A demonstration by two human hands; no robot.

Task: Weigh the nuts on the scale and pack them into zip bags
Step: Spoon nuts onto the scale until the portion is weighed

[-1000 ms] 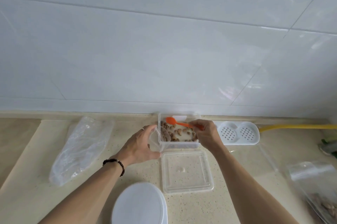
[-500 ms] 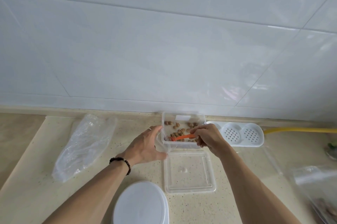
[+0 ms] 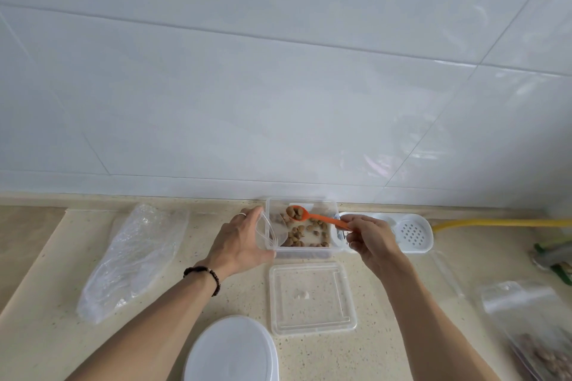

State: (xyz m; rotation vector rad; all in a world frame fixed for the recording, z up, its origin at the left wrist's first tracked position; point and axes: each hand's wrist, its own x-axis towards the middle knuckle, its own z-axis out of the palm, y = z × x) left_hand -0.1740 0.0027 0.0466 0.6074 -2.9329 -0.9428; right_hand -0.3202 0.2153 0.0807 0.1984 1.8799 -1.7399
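A clear square container (image 3: 331,205) holding brown nuts (image 3: 309,233) stands at the back of the counter by the wall. My right hand (image 3: 370,236) pinches the handle of an orange spoon (image 3: 322,219), whose bowl is raised over the container with a few nuts in it. My left hand (image 3: 238,242) grips a small clear zip bag (image 3: 269,233), its mouth held open at the container's left wall.
The container's clear lid (image 3: 311,298) lies in front of it. A white round lid or scale (image 3: 232,349) sits at the near edge. A crumpled clear bag (image 3: 136,256) lies left. A white perforated tray (image 3: 413,233), a yellow hose (image 3: 495,222) and a filled zip bag (image 3: 538,331) are right.
The spoon dipped into the nuts and has come up loaded, its bowl now lifted over the container's back left. The left hand keeps the small bag at the container's left side.
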